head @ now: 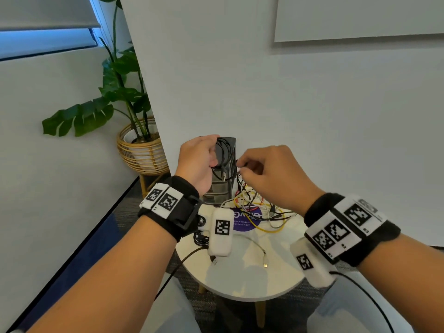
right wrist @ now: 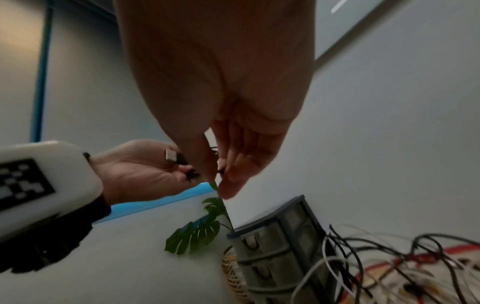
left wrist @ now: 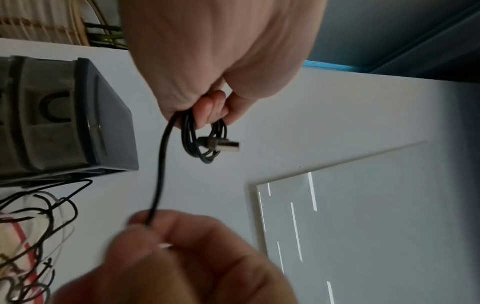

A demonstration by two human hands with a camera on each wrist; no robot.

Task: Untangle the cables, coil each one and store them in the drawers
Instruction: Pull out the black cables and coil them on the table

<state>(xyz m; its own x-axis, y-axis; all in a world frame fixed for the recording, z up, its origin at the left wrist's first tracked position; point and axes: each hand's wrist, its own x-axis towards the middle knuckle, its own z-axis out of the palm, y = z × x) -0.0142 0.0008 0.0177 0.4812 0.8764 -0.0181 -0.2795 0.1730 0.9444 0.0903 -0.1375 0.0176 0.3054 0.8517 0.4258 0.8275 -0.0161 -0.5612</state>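
Cable (left wrist: 161,164), thin, black and round, partly wound: several small loops bunched in left hand (head: 199,162), fingers curled round them, metal USB plug (left wrist: 228,146) sticking out of the coil. Free run pinched between thumb and fingertips of right hand (head: 271,171), held just right of the left. Both hands up in the air in front of drawers (head: 222,186), above far edge of table (head: 254,282).

Step in hand, as judged: coiling one cable already pulled mostly free. Next move likely to call for feeding the slack round into another loop, keeping loops the same size, checking that the tail is not still caught in the heap. Then a drawer to open, none seen open now.

Heap (head: 259,207) of remaining cables, black, white, yellow and red, lying knotted at far right edge of table, right beside drawers. Drawers: small dark tower, glossy top, smoky see-through fronts with curved handles. Table round, white, smooth, wooden legs. Cables limp, springy, prone to uncoil if let go.
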